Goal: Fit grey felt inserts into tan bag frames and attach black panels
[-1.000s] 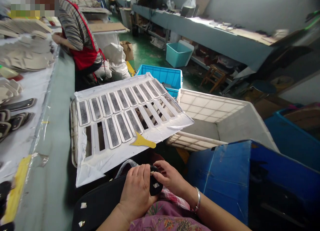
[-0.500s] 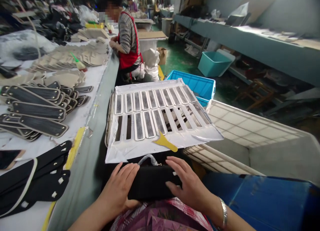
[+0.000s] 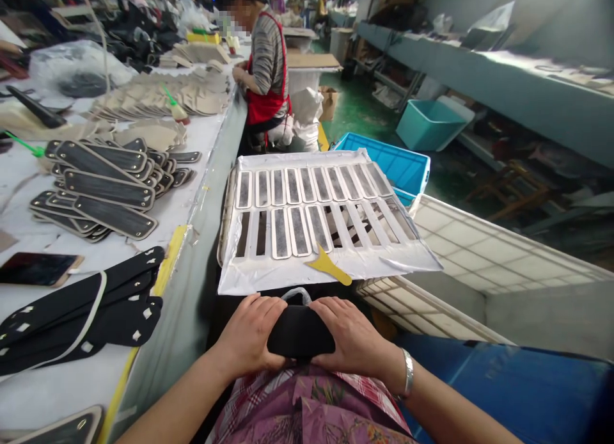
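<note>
Just this side of the wht slotted board (image 3: 268, 277), a smooth matte-blk piece (image 3: 300, 332) w/ rounded edges & a curved, wrapped handle (image 3: 296, 293). L hand (image 3: 252, 335) & R hand (image 3: 354, 336) clamp its two ends, fingers over top, thumbs below; vs 0.5 s ago, they've closed in nearer each other.

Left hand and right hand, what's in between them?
The black piece lies between the left hand and the right hand, held by both, in the head view.
</note>
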A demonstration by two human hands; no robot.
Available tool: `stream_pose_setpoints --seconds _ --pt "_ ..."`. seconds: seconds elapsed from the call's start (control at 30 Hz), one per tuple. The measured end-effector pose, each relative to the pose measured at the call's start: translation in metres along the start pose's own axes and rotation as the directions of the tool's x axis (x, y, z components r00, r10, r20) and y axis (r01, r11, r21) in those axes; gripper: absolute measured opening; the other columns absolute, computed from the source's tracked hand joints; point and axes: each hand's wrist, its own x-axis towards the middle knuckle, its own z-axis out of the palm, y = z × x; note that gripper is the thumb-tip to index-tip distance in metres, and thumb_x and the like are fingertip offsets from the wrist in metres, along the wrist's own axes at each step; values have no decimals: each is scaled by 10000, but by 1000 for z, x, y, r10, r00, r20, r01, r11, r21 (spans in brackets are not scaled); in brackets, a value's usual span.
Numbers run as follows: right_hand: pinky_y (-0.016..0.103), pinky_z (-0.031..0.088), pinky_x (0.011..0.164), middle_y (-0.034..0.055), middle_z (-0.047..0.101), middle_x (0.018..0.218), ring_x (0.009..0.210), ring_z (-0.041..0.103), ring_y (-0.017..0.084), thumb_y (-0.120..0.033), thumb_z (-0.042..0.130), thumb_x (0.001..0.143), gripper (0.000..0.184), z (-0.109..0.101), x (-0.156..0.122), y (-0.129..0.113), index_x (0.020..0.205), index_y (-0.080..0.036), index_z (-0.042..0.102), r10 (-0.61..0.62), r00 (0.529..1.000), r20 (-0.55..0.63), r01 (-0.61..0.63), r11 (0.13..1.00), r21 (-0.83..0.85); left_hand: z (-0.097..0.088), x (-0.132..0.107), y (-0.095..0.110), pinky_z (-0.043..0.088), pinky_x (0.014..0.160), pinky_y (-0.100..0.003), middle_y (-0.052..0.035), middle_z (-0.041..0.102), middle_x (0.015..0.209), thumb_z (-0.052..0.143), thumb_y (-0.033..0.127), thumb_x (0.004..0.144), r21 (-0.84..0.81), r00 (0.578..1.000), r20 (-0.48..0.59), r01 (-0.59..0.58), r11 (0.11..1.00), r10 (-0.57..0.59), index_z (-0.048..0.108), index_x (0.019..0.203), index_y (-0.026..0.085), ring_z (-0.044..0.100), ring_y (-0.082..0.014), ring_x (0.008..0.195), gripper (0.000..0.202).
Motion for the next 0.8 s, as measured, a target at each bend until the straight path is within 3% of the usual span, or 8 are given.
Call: stream_pose_setpoints --seconds 0.23,0.53,0.7,0.8 --pt "407 278 967 82 479 1248 1093 421 269 -558 711 548 861 10 -6 -1 1264 -191 404 34 997 -71 -36 999 -22 3 -5 -3 259 1016 -471 -106 534 1216 738 553 453 -1 998 -58 10 1000 -10 389 1245 192 479 -304 1106 938" --pt "417 287 950 74 479 1254 1099 413 272 -590 678 592 830 11 -5 2 1282 -222 400 47 998 -49 -48 998 -27 3 3 1 314 964 -455 -85 578 1098 718 458 493 -60 997 -55 50 997 -54 475 1100 188 515 -287 1019 707" --pt "421 300 932 72 490 1229 1069 425 274 -581 692 585 810 8 0 4 1254 -218 414 64 998 -26 -65 997 -33 1 7 0 318 959 -464 -82 590 1066 708 442 483 -79 998 -39 49 996 -52 486 1080 188 529 -286 986 686" --pt "426 320 901 85 528 1149 1012 457 277 -665 664 554 828 10 6 1 1201 -194 450 91 996 -20 -92 995 -40 2 8 -2 315 968 -468 -91 594 1079 700 434 483 -86 998 -38 47 995 -50 487 1091 194 535 -294 989 687"
